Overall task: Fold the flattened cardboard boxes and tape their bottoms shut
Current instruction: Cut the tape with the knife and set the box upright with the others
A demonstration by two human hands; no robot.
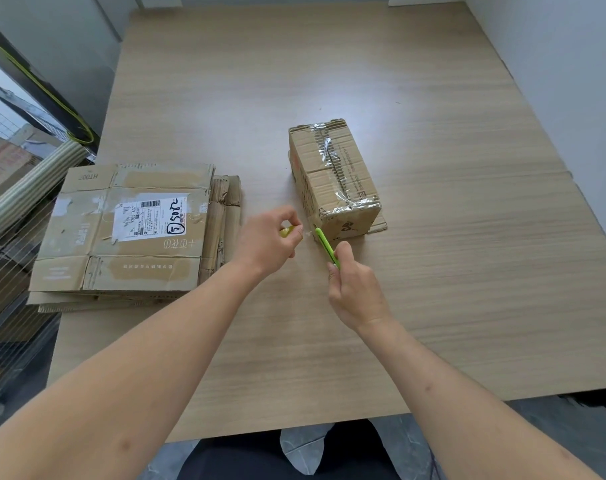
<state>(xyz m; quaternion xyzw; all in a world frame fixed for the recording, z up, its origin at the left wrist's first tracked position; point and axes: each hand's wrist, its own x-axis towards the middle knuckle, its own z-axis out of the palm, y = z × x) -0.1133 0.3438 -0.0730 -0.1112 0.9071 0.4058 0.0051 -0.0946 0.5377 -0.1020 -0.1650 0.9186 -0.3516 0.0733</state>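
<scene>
The desk (pixel 433 271) is matt, pale wood-grain laminate. At twelve o'clock, the folded box (pixel 332 178) is worn brown corrugated cardboard under glossy, wrinkled clear tape (pixel 329 152). At nine, flattened boxes (pixel 121 233) carry a white paper label (pixel 149 220). The cutter (pixel 325 245) is smooth green plastic.

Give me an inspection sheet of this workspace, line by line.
Surface: wooden table, light grain.
Job's things: folded box upside down, clear tape along its bottom seam; stack of flattened boxes at left.
Clutter: nothing seen.
Grippers: left hand pinches a small yellow-green item, likely the tape; right hand grips a green cutter at the box's near end.
Cables: yellow-green cable, far left, off the table.
Surroundings: white walls, grey floor.
</scene>
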